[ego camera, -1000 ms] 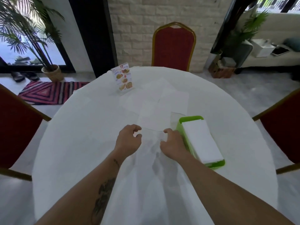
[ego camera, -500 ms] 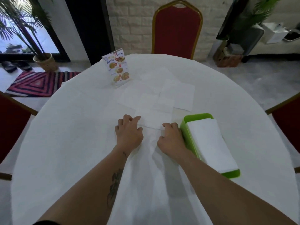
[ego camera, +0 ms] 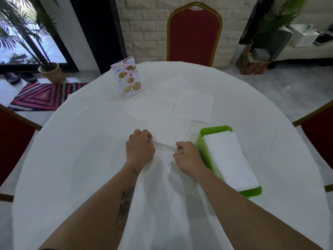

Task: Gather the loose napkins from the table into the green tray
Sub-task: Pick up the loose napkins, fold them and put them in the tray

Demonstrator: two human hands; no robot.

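Several loose white napkins lie flat on the white-clothed round table; the nearest napkin (ego camera: 168, 129) has its near edge lifted and bunched between my hands. My left hand (ego camera: 140, 147) pinches the napkin's near left corner, and my right hand (ego camera: 186, 156) pinches its near right corner. More napkins (ego camera: 193, 103) overlap behind it, toward the far side. The green tray (ego camera: 204, 141) sits just right of my right hand and holds a stack of folded white napkins (ego camera: 229, 159).
A standing menu card (ego camera: 128, 79) is at the far left of the napkins. Red chairs with gold frames stand at the far side (ego camera: 193, 33), left (ego camera: 12, 139) and right (ego camera: 319, 129) of the table. The tablecloth (ego camera: 81, 159) wrinkles between my forearms.
Both hands went from resting flat at the nearest napkin's near edge to curled fingers pinching its corners, and that edge now lifts and creases. The camera tilted down and forward slightly.
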